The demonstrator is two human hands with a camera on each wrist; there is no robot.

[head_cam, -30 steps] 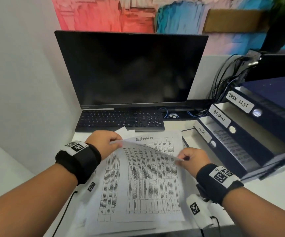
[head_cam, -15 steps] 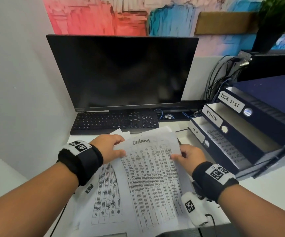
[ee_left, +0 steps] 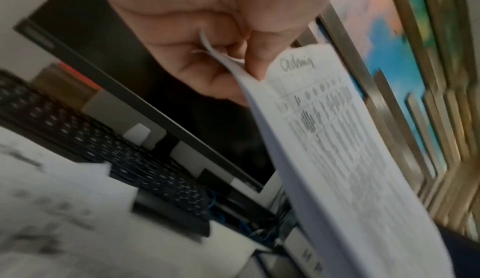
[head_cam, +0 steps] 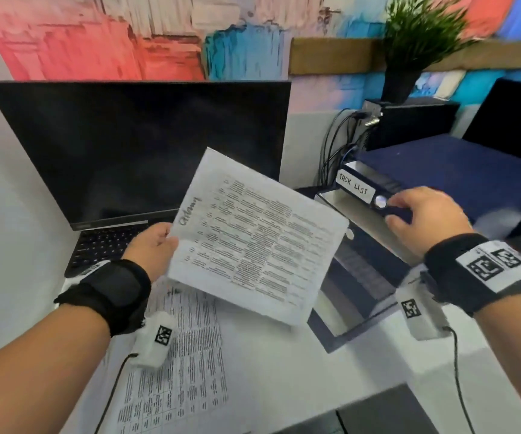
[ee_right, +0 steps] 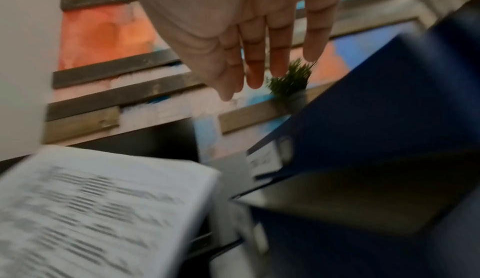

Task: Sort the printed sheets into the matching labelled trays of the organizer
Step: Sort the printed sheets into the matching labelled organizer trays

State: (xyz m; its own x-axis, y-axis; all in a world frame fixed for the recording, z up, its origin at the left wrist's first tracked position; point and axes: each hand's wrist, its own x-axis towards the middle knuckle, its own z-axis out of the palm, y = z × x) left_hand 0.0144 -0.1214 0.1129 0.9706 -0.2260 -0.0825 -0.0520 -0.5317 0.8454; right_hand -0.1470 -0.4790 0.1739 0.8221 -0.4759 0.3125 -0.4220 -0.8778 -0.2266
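The lifted sheet [head_cam: 256, 236] hangs across the front of the organizer [head_cam: 459, 180], covering its lower trays, while the monitor [head_cam: 134, 145] blocks the desk's back.

Handwritten "Admin" on top edge of the white printed paper sheet [head_cam: 253, 236]. White label "TASK LIST" on far, top dark-blue organizer tray [head_cam: 355, 186]. Printed body text unreadable.

Left hand [head_cam: 153, 249] up, thumb and fingers pinched closed; right hand [head_cam: 425, 220] far right, fingers [ee_right: 255, 60] straight and relaxed.
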